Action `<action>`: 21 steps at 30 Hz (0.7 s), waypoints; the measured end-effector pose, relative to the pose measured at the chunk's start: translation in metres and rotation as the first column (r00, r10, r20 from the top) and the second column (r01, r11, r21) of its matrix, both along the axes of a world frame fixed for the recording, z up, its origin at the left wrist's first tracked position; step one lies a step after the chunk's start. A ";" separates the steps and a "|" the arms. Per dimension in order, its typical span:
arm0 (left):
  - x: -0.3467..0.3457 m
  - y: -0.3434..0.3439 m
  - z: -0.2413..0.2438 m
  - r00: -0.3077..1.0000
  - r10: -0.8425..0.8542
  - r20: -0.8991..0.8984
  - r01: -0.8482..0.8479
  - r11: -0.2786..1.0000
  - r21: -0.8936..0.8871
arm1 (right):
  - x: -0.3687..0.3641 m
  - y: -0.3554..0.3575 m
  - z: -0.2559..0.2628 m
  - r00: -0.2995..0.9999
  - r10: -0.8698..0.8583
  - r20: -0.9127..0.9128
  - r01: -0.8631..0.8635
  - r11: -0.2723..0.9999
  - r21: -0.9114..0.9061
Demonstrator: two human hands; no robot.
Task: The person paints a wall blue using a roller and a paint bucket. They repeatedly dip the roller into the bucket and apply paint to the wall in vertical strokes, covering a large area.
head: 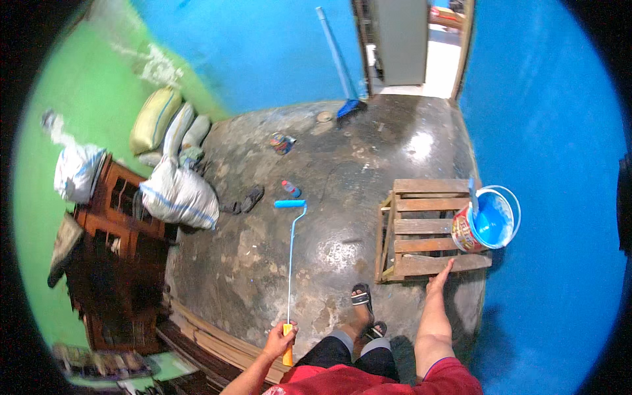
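My left hand (281,340) grips the yellow handle (288,345) of a paint roller. Its long thin frame points away from me, and the blue roller sleeve (290,203) is at the far end, over the concrete floor. On the right, my right hand (439,278) holds the near slat of a wooden slatted bench (424,226); some of its fingers are hidden at the edge. On the bench's right end a paint bucket (466,232) holds bright blue paint (489,219). A flat tool (472,200) stands against its inner rim, and the wire handle is raised.
A blue wall (548,197) rises close on the right. Ahead on the floor are a small bottle (291,188), a can (280,143) and a broom (340,64) leaning by the doorway. Stuffed sacks (180,192) and a wooden cabinet (118,222) line the left; planks (222,331) lie near me.
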State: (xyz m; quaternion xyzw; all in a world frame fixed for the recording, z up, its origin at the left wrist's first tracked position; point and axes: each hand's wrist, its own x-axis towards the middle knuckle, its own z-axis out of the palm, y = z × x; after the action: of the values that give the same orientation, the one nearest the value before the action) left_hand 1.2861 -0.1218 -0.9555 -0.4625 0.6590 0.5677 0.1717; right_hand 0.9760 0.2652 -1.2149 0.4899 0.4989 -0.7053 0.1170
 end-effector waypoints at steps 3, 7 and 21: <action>-0.023 0.005 0.012 0.998 0.060 0.005 -0.060 0.995 0.085 | 0.000 0.005 0.004 0.999 -0.027 -0.048 0.020 0.991 -0.130; -0.064 0.012 0.041 1.000 0.013 -0.023 -0.011 0.998 0.062 | -0.005 0.011 0.036 0.997 0.078 0.028 -0.077 0.997 -0.027; -0.224 -0.003 0.111 0.989 -0.135 0.053 0.121 0.970 0.212 | -0.015 0.039 0.175 0.984 -0.050 0.170 0.064 0.995 -0.080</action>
State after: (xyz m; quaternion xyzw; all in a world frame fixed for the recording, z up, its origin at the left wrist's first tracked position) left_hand 1.0616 -0.1244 -0.8448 -0.4172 0.6182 0.6055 0.2778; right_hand 0.9614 0.3040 -1.0398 0.5560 0.4425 -0.6853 0.1592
